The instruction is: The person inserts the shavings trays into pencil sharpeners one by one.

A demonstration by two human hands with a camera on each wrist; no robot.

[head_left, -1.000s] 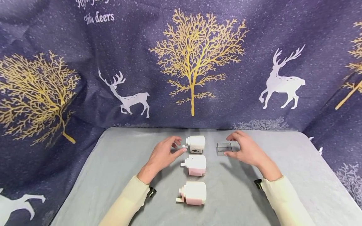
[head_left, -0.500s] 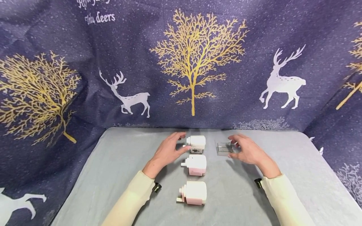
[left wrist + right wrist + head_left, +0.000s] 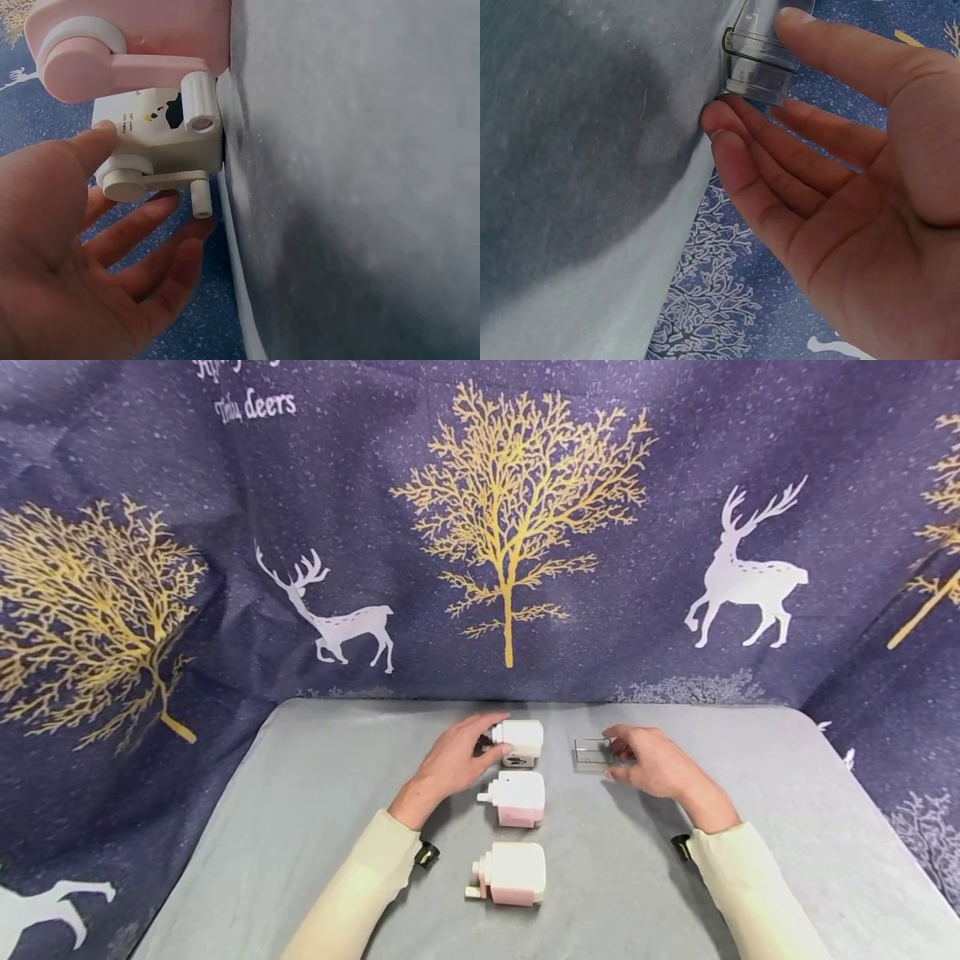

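At the back of the table stands a white crank pencil sharpener [image 3: 527, 737] with a dark printed picture. My left hand [image 3: 455, 758] is at its crank side, thumb along one side and fingers spread and curved on the other. The left wrist view shows the thumb overlapping the body of the white sharpener [image 3: 157, 154]; firm contact cannot be told. To the right lies a small clear plastic box [image 3: 592, 752] with dark edges. My right hand [image 3: 660, 764] reaches its right end, fingers loosely bent, thumb in front of the clear box [image 3: 759, 64] in the right wrist view.
Two pink-and-white crank pencil sharpeners stand in line nearer me, a middle one [image 3: 521, 799] and a front one [image 3: 517, 874]. Grey cloth covers the table [image 3: 600, 893]. A dark blue curtain [image 3: 345, 527] with trees and deer hangs behind the back edge.
My left hand has moved right and slightly forward, up to the white sharpener. My right hand has shifted slightly around the clear box's right end. The sharpeners and box have stayed in place.
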